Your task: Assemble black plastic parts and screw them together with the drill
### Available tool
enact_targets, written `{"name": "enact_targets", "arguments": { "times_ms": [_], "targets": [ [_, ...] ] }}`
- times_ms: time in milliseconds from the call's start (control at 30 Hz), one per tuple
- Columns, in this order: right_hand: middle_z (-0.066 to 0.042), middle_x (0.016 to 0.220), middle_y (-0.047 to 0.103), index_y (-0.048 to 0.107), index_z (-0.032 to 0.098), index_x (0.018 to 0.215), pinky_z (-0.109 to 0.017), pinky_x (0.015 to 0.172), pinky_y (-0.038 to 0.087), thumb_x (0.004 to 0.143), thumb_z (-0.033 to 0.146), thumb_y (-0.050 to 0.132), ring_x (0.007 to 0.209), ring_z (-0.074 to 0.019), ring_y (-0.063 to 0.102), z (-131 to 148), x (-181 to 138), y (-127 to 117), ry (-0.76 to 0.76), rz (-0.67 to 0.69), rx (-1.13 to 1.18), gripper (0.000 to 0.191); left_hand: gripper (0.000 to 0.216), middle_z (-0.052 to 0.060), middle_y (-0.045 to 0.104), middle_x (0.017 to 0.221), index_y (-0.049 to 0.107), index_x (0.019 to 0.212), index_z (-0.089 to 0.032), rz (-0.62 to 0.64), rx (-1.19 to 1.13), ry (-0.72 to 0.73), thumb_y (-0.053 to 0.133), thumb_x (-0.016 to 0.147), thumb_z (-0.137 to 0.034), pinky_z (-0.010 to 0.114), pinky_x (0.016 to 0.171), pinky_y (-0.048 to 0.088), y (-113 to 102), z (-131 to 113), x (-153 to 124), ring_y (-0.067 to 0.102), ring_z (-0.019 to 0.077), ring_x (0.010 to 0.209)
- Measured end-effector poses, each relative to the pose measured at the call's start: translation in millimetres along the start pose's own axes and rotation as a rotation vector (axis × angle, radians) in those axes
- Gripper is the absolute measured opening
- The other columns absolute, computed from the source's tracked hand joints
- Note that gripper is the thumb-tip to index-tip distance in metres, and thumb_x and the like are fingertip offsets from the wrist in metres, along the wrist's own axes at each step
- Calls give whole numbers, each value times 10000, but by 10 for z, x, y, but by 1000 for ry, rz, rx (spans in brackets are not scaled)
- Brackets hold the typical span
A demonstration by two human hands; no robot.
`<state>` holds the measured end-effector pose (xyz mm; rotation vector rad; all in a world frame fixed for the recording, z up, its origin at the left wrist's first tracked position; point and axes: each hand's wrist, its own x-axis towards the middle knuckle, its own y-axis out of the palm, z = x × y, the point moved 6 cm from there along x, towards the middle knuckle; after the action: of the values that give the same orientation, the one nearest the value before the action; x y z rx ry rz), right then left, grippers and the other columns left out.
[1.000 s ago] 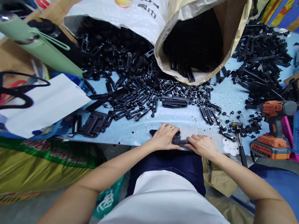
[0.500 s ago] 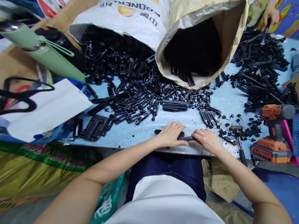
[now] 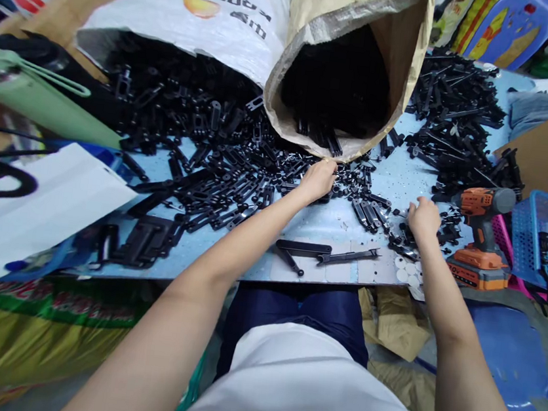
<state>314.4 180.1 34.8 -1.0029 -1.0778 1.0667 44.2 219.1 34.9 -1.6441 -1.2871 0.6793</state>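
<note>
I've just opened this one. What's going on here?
A person is working at a blue table. The left hand is at a scatter of small parts by the open paper sack; the right hand is beside the orange drill. What either hand grips is hard to see. Long black pieces lie untouched near the table's front edge.

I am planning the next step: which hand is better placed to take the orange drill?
Probably the right hand: it is nearer the orange drill, while the left hand is away at the small parts.
</note>
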Motion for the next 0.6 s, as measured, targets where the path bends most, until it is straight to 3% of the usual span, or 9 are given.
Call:
{"name": "enact_targets", "arguments": {
  "times_ms": [67,133,233,300,433,600],
  "targets": [
    [-144,741,600,581,156,774,-385,710,427,845,270,449,790,-234,554,-108,169,11,34,44,70,188,190,101,616,977,608,957,-119,-73,-68,53,477,829,-172,335,843,453,-179,71,-359,571,212,942],
    [-116,689,595,554,179,679,-398,730,443,803,252,488,746,-222,570,-42,168,5,11,70,170,159,192,69,619,910,618,914,-156,-117,-109,91,441,853,-197,324,804,467,-329,178,-812,577,190,876],
    [-93,752,630,578,181,729,-375,726,485,778,271,507,706,-191,587,346,-122,-31,-126,85,324,124,200,49,617,836,618,879,-180,-144,-126,52,425,867,-231,313,757,481,-411,368,-1470,581,176,804],
    [-58,782,647,602,189,790,-314,680,513,770,312,522,682,-158,599,692,-421,-12,-235,139,415,148,201,53,616,824,615,873,-180,-132,-118,20,419,869,-226,308,740,487,-370,441,-1762,583,177,793],
    [-27,763,653,615,192,794,-250,597,528,755,310,527,643,-129,610,1257,-926,103,-437,266,626,152,218,75,602,837,607,895,-162,-102,-44,2,392,874,-180,314,735,490,-260,425,-1913,579,187,791],
    [-34,765,647,597,194,780,-262,652,531,769,211,473,687,-137,618,1444,-1127,140,-600,297,596,126,247,81,580,841,610,873,-169,-34,47,64,369,865,-114,316,762,484,-207,280,-1826,566,191,808]
  ]
}}
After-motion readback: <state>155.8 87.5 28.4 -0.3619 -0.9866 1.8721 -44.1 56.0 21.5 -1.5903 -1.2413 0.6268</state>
